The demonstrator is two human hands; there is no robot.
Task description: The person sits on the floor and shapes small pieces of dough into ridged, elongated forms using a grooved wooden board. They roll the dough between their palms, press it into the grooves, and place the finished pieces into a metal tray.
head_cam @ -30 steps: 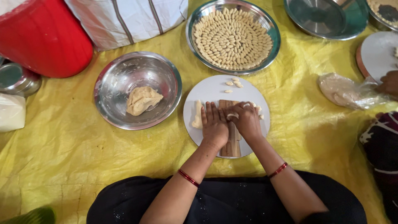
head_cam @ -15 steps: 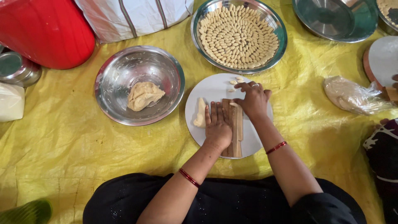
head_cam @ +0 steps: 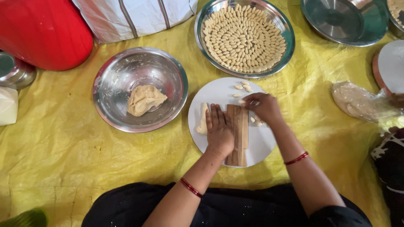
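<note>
My left hand [head_cam: 219,130] lies flat, fingers together, on the left side of a ridged wooden board [head_cam: 238,134] that rests on a round white plate [head_cam: 219,90]. A strip of pale dough [head_cam: 203,120] lies on the plate just left of that hand. My right hand [head_cam: 263,108] is at the board's top right corner, fingertips pinched on a small piece of dough. Three shaped dough pieces [head_cam: 243,86] sit near the plate's far edge, and a few more lie under my right hand.
A steel bowl [head_cam: 113,80] holds a lump of dough [head_cam: 144,99]. A steel tray [head_cam: 290,40] behind the plate is full of shaped pieces. Red container [head_cam: 42,31], white sack, another steel dish [head_cam: 345,21], bagged dough [head_cam: 357,101] and another person's sleeve at right, all on yellow sheet.
My right hand reached from the board toward the plate's far edge and has come back to the board's top right corner. My left hand stayed pressed on the board.
</note>
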